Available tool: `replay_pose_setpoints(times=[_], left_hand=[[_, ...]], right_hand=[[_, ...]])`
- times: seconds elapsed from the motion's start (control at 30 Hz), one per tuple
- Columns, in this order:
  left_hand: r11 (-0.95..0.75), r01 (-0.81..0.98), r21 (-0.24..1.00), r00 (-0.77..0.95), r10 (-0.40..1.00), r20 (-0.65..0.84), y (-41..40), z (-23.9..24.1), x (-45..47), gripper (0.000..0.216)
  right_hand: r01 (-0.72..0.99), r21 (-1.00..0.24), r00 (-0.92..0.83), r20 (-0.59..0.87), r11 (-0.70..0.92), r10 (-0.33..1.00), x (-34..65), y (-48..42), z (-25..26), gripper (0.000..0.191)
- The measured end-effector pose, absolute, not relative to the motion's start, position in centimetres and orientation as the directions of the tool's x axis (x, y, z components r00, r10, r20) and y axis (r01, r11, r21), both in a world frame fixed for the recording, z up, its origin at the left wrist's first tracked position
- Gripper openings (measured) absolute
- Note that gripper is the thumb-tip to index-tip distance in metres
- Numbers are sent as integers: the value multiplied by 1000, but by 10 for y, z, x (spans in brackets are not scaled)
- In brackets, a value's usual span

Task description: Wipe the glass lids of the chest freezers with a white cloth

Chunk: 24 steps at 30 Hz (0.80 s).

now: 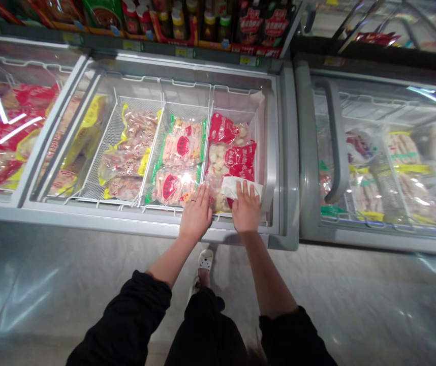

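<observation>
Inside the open freezer, my right hand (246,209) lies with fingers stretched over a flat white piece (228,186), which may be a cloth or the back of a bag; I cannot tell. Under and behind it are red-and-clear bags of pale round food (239,158). My left hand (196,214) reaches over the front rim, fingers extended and close together, beside a wire divider (206,152). Its fingertips are near a clear pack with green edges and a red label (170,187). Whether they touch it is unclear.
Yellow-edged bags of frozen meat (126,147) fill the basket on the left. A glass lid (69,137) covers the freezer's left part. To the right stands another freezer with a grey handle (338,142). Shelves with jars (180,23) run along the back.
</observation>
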<state>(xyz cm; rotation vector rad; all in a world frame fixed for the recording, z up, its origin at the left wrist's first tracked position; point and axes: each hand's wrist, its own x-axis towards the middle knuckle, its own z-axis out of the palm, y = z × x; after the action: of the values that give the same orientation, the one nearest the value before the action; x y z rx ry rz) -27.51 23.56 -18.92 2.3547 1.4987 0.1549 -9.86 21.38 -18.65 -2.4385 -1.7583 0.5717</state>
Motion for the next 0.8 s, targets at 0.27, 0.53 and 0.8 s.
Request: replay_pose_setpoints(times=[0.27, 0.53, 0.8], left_hand=[[-383, 860, 336, 427, 902, -63, 234, -194, -276, 70], [-362, 869, 338, 409, 909, -77, 234, -191, -277, 67], [-284, 903, 321, 333, 937, -108, 233, -189, -279, 67]], right_hand=[[928, -351, 50, -207, -122, 977, -76, 254, -190, 63], [890, -371, 215, -175, -266, 961, -97, 233, -197, 66], [912, -409, -37, -176, -39, 984, -66, 259, -193, 63]])
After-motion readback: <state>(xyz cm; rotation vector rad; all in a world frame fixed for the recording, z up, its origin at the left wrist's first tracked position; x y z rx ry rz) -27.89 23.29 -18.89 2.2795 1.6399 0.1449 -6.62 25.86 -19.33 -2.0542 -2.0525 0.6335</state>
